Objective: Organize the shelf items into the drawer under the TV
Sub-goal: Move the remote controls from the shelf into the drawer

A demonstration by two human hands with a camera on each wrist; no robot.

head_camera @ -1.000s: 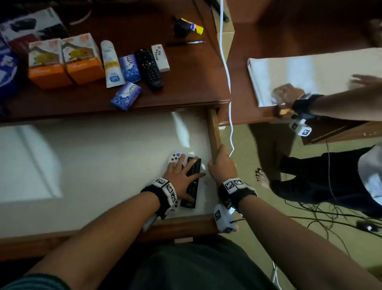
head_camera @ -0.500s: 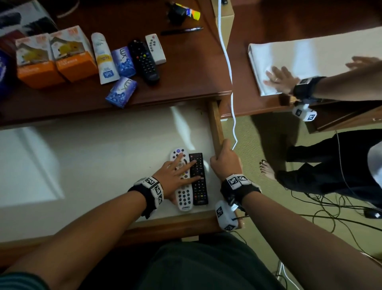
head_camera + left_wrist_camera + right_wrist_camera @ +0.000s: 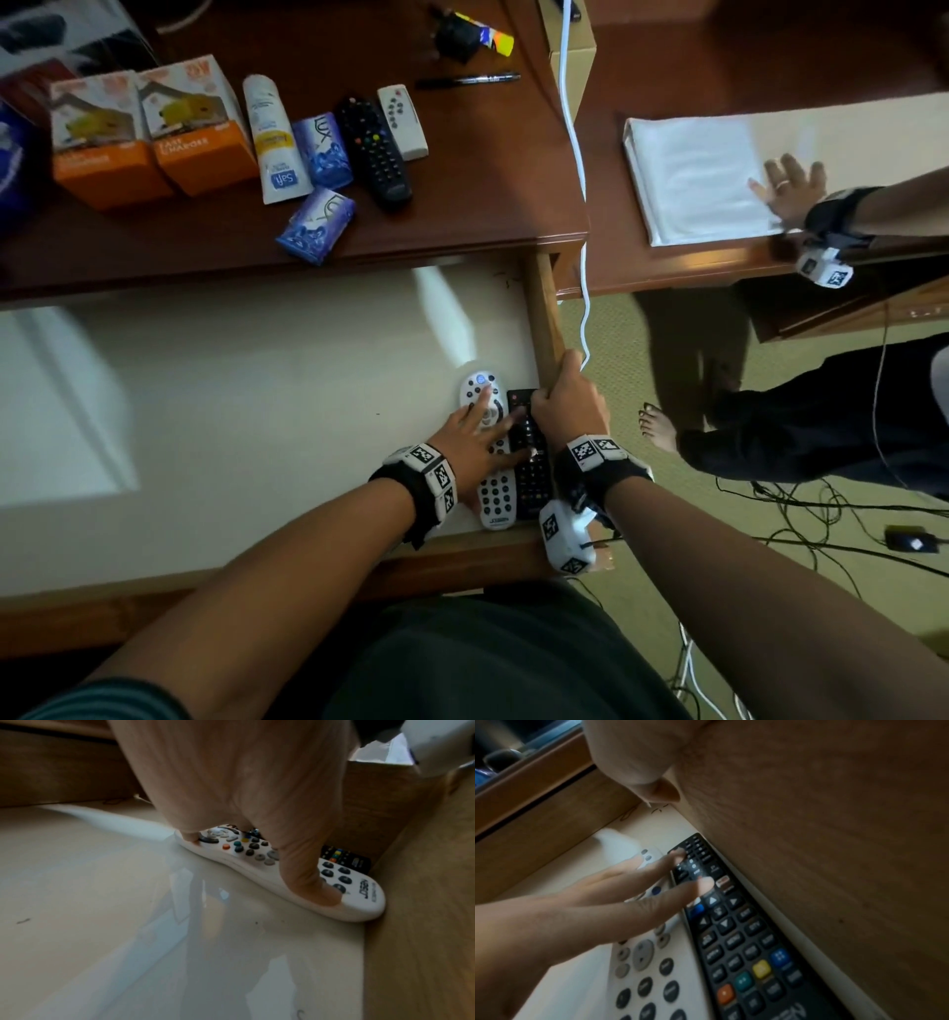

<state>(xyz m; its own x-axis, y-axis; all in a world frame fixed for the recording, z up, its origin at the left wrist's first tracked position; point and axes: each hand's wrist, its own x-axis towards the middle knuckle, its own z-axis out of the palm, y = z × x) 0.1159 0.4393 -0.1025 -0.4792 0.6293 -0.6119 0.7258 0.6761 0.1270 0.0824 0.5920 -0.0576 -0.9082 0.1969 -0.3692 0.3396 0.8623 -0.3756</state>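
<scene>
From the head camera, the drawer [image 3: 543, 329] stands pulled out below the tabletop [image 3: 488, 169]. In its near right corner lie two remotes side by side: a white remote [image 3: 494, 501] and, against the right wall, a black remote [image 3: 529, 478]. The left hand [image 3: 470, 442] lies flat, fingers spread across both; its grip is open, pressing rather than holding. The right hand [image 3: 567, 398] has its grip closed round the drawer's right wall. Far on the tabletop wait more things: two orange boxes [image 3: 154, 133], a tube [image 3: 272, 139], two soap packets [image 3: 321, 180], another black remote [image 3: 375, 151], a small white remote [image 3: 403, 122].

From the left wrist, the white remote [image 3: 280, 874] sits nearly touching the near wall, thumb [image 3: 308, 878] pressing its keypad. Pushing harder could jam it into the corner or trigger buttons.

From the right wrist, the black remote [image 3: 746, 939] lies close along the wall, fingertips [image 3: 706, 882] on its upper keys. The risk I judge greatest: if the drawer slides inward while the right hand clasps the wall, those fingers could get pinched beneath the tabletop edge. Also, reaching far for the next item may drag the white cable [image 3: 577, 154] hanging beside the drawer.
</scene>
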